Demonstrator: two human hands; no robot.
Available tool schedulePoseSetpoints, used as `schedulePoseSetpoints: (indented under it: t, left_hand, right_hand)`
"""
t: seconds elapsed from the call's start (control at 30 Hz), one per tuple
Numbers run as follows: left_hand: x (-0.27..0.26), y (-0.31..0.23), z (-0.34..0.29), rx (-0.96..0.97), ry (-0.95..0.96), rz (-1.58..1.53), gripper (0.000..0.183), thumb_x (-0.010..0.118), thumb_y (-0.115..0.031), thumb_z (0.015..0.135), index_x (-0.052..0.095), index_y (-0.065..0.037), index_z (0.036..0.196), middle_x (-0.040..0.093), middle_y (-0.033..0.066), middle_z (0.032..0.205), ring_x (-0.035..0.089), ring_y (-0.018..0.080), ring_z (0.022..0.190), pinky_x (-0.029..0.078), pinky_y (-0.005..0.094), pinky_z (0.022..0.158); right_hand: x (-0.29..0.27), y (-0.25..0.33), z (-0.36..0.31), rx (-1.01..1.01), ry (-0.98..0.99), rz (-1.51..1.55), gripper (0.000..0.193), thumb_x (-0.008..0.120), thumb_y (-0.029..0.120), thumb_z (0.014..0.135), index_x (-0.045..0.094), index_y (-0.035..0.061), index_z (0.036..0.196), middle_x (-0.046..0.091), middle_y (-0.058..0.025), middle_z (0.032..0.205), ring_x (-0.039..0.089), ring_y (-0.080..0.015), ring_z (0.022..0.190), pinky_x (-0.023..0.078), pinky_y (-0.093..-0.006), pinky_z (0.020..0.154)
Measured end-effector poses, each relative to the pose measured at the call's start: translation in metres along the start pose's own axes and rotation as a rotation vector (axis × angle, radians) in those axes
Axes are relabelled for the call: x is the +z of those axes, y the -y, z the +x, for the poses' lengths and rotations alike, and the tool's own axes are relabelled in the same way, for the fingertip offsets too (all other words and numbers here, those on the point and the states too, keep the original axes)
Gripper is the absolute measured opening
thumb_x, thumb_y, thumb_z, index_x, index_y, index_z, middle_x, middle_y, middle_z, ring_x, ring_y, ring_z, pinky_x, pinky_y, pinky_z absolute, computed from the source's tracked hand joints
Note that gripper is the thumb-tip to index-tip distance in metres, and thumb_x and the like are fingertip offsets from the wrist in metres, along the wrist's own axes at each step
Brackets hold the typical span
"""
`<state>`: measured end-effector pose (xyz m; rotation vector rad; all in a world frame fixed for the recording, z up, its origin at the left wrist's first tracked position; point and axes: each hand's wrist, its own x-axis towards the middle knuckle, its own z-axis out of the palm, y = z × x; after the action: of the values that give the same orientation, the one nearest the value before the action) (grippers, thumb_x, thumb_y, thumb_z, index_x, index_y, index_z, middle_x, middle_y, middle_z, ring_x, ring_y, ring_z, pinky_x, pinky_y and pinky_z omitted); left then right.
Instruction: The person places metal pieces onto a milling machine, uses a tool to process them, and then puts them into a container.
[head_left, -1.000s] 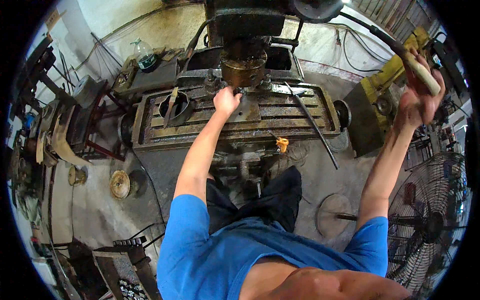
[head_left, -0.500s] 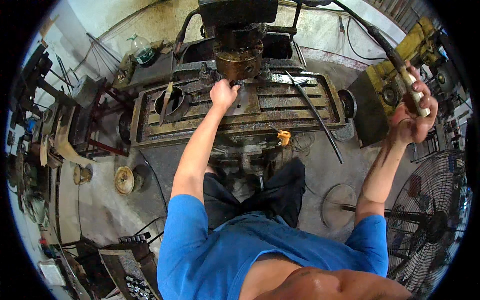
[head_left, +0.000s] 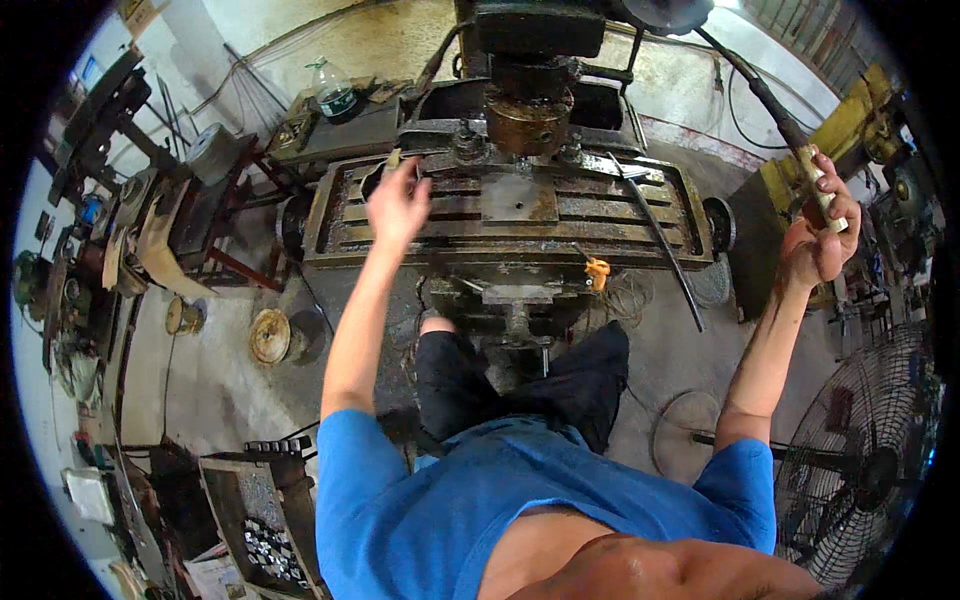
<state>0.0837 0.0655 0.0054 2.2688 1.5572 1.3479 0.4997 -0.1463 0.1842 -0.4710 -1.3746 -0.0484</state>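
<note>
My right hand is wrapped round the pale grip of a long dark machine lever at the far right. My left hand is over the left end of the slotted machine table, slightly blurred, its thumb and a finger apart. Just beyond its fingers the tip of a stick or brush handle shows beside a dark can, mostly hidden by the hand. A rusty, oily spindle head hangs above the table. Below it lies a flat metal plate.
A dark metal bar slants off the table's right front. A yellow tool hangs at the front edge. A standing fan is at lower right. At lower left stands a box of metal parts; a plastic bottle rests behind on the left.
My left hand has moved from under the spindle head leftward to the can, uncovering the plate. My right hand keeps its hold on the lever. The view has shifted slightly.
</note>
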Motion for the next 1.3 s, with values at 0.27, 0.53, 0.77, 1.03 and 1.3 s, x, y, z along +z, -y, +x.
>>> schedulePoseSetpoints:
  t: [0.27, 0.53, 0.77, 1.03, 1.3]
  left_hand:
    - [-0.038, 0.068, -0.016, 0.086, 0.268, 0.423, 0.047, 0.055, -0.035, 0.080, 0.047, -0.015, 0.121, 0.060, 0.0178, 0.082, 0.060, 0.0343, 0.071, 0.048, 0.0433, 0.060]
    - [-0.031, 0.058, -0.022, -0.298, 0.225, -0.431, 0.027, 0.047, -0.014, 0.087, 0.055, -0.001, 0.110, 0.055, 0.0080, 0.056, 0.054, 0.0153, 0.048, 0.042, 0.0309, 0.044]
    - [0.055, -0.035, -0.017, -0.267, 0.342, -0.495, 0.026, 0.046, -0.015, 0.087, 0.059, 0.001, 0.102, 0.059, 0.0133, 0.060, 0.059, 0.0224, 0.050, 0.045, 0.0340, 0.050]
    - [0.114, -0.050, -0.005, -0.208, 0.174, -0.274, 0.023, 0.048, -0.018, 0.082, 0.062, -0.005, 0.096, 0.062, 0.0199, 0.081, 0.059, 0.0358, 0.081, 0.046, 0.0425, 0.070]
    - [0.106, -0.043, -0.008, -0.171, 0.219, -0.335, 0.026, 0.051, -0.017, 0.081, 0.061, -0.002, 0.100, 0.062, 0.0199, 0.086, 0.060, 0.0336, 0.085, 0.047, 0.0395, 0.073]
  right_hand:
    - [-0.003, 0.006, 0.014, 0.016, 0.005, 0.036, 0.013, 0.046, 0.006, 0.062, 0.045, 0.0029, 0.075, 0.054, -0.0185, 0.092, 0.043, -0.0440, 0.110, 0.023, -0.0582, 0.097]
    - [0.006, -0.004, -0.002, 0.017, -0.180, 0.095, 0.010, 0.044, 0.008, 0.063, 0.045, 0.0026, 0.071, 0.055, -0.0188, 0.088, 0.047, -0.0402, 0.104, 0.026, -0.0556, 0.097]
    - [0.007, 0.007, -0.001, 0.070, -0.112, 0.012, 0.013, 0.049, 0.018, 0.069, 0.043, 0.0063, 0.071, 0.054, -0.0147, 0.092, 0.043, -0.0387, 0.112, 0.025, -0.0540, 0.099]
    - [0.015, 0.007, -0.004, 0.044, -0.178, 0.045, 0.010, 0.042, 0.005, 0.058, 0.043, 0.0042, 0.067, 0.055, -0.0180, 0.087, 0.047, -0.0385, 0.105, 0.026, -0.0532, 0.098]
    - [0.015, 0.004, -0.016, 0.066, -0.184, 0.067, 0.006, 0.041, 0.008, 0.060, 0.040, 0.0047, 0.066, 0.053, -0.0160, 0.088, 0.046, -0.0362, 0.107, 0.021, -0.0523, 0.101]
